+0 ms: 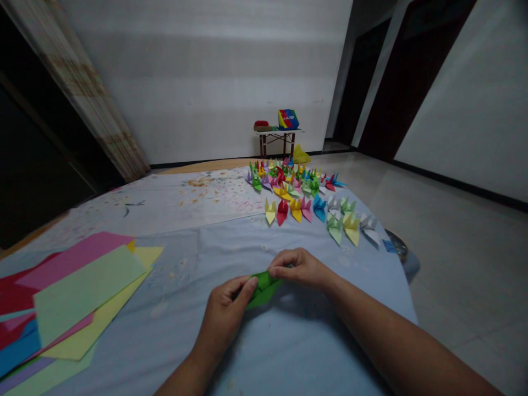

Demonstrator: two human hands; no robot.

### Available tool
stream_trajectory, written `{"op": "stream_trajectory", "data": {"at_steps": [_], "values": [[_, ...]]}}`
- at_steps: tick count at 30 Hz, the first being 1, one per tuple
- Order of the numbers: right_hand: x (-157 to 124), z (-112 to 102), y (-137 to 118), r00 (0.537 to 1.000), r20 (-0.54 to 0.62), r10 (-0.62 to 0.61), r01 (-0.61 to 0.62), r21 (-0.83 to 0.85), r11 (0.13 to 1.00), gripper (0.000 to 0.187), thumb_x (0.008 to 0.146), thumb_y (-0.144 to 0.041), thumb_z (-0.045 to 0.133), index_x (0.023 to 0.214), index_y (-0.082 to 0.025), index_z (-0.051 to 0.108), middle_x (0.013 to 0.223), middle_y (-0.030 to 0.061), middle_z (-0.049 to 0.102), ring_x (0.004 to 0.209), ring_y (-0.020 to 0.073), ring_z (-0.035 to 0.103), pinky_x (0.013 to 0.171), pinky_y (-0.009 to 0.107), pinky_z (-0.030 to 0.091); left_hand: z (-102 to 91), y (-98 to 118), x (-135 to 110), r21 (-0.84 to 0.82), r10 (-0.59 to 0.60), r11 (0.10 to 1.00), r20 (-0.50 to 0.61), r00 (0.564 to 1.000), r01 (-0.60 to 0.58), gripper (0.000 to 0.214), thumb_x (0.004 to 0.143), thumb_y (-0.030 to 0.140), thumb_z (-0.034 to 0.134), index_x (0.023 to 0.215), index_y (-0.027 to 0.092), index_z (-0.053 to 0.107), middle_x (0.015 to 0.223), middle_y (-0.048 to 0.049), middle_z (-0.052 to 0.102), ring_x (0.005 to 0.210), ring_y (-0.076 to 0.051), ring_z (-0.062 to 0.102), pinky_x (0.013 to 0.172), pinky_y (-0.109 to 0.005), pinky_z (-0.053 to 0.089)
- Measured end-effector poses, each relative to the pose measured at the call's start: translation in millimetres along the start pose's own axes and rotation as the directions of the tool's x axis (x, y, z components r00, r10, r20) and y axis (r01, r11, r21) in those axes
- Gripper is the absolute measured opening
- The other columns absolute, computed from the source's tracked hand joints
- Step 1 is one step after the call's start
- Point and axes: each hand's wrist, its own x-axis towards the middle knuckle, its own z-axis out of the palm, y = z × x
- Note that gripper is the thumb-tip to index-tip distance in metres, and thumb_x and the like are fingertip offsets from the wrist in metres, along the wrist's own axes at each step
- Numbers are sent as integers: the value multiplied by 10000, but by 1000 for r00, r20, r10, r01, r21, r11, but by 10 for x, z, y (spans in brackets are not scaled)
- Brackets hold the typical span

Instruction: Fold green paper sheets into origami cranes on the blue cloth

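A folded piece of green paper (264, 291) is held just above the table between my two hands. My left hand (231, 300) pinches its left end, thumb on top. At the upper right edge, the thumb and fingers of my right hand (299, 268) close on the same paper. Creases and layered flaps show on it; its underside is hidden. Beyond my hands stand folded paper cranes in many colours, among them a red crane (282, 212), a blue crane (319, 207) and a yellow crane (351, 226).
Loose coloured sheets, with a pale green sheet (88, 294) on top, lie at the left. A cloth (185, 236) covers the round table. More cranes crowd the far edge. A stool (404, 256) stands at the right, and a small table (277, 132) holds a colourful box (288, 119).
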Motion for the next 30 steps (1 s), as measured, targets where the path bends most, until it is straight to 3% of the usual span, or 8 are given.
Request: {"op": "stream_trajectory", "data": {"at_steps": [8,12,14,16,18,20,24,30], "values": [[-20,-69,-58,998,14,61,-61,6,998,339,660,-455,659,718,-122,683,624,14,601,563,100,513,563,231,408,-11,-3,3,39,11,999,8,1000,-11,295,783,391,535,841,166,716,680,-4,680,629,-161,603,557,-217,460],[-38,-90,-75,999,13,-36,37,-77,996,297,679,-414,666,814,-151,690,734,34,641,656,128,556,627,256,433,-45,-16,-34,198,216,958,-15,976,-209,238,820,320,511,904,197,697,803,-24,699,741,-172,632,671,-249,492],[-50,-106,-87,982,25,-189,191,-136,972,242,687,-366,678,839,-178,692,811,46,652,768,149,572,719,283,442,-82,-21,-57,322,427,853,19,904,-410,217,824,246,516,980,221,665,909,-42,690,841,-173,621,764,-278,483],[-60,-119,-100,939,42,-341,343,-165,925,190,707,-338,671,832,-197,695,839,53,654,834,156,569,787,301,435,-120,-22,-75,426,616,688,84,783,-587,265,818,179,522,1056,236,623,971,-56,674,901,-172,601,796,-300,477],[-68,-124,-113,900,40,-433,433,-175,884,165,724,-327,660,833,-209,698,847,57,651,845,152,565,804,303,436,-146,-21,-84,506,730,537,123,673,-675,310,806,138,537,1092,242,597,1000,-63,664,926,-175,589,792,-312,478],[-74,-122,-123,880,28,-474,470,-193,861,154,730,-315,658,840,-215,700,852,60,646,844,149,559,798,299,438,-157,-20,-87,563,776,454,131,617,-691,334,790,123,560,1100,245,586,1032,-65,651,947,-180,580,797,-323,477],[-80,-116,-130,858,8,-513,501,-232,834,128,739,-286,656,845,-231,701,851,55,647,847,150,551,805,309,429,-147,-43,-86,591,745,494,90,661,-638,390,776,139,586,1147,250,542,1092,-71,615,996,-191,561,830,-337,471],[-72,-123,-97,859,-31,-511,493,-219,842,105,742,-282,652,826,-237,695,834,44,647,849,153,554,814,321,425,-107,-151,-65,482,480,778,-44,876,-403,436,786,240,572,1210,242,471,1114,-65,603,998,-209,576,865,-343,464]]}}
